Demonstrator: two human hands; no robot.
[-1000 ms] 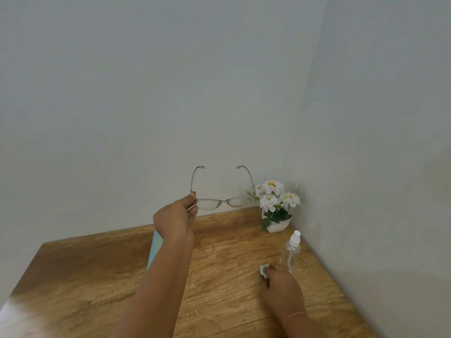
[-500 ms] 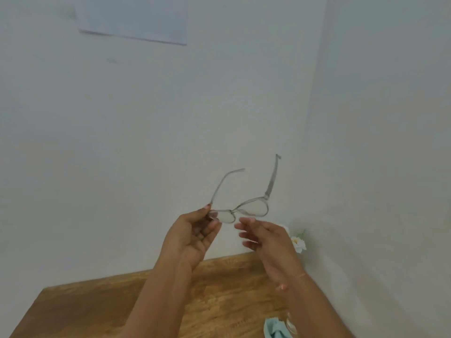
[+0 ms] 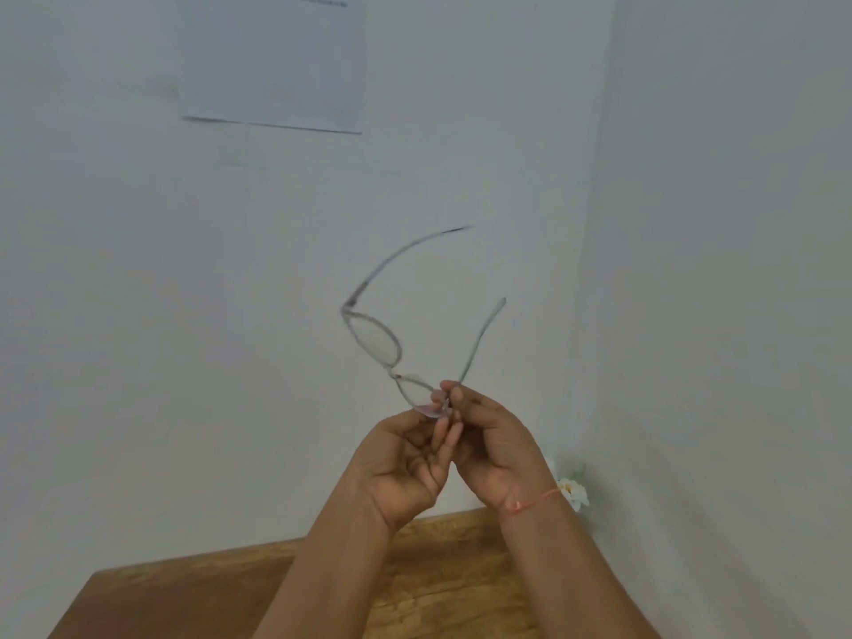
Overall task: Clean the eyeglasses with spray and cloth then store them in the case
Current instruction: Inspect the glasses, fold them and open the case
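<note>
The thin, grey-rimmed, clear-lensed eyeglasses stand tilted in mid-air before the wall, temples unfolded. The right hand pinches their lower hinge. The left hand, fingers curled, meets the lower lens, though I cannot tell whether it grips.

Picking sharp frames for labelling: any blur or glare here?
Head view: the clear-framed eyeglasses are motion-blurred, worst at the upper temple tip; the right hand and left hand are fairly sharp; lighting is soft and even, no glare.
</note>
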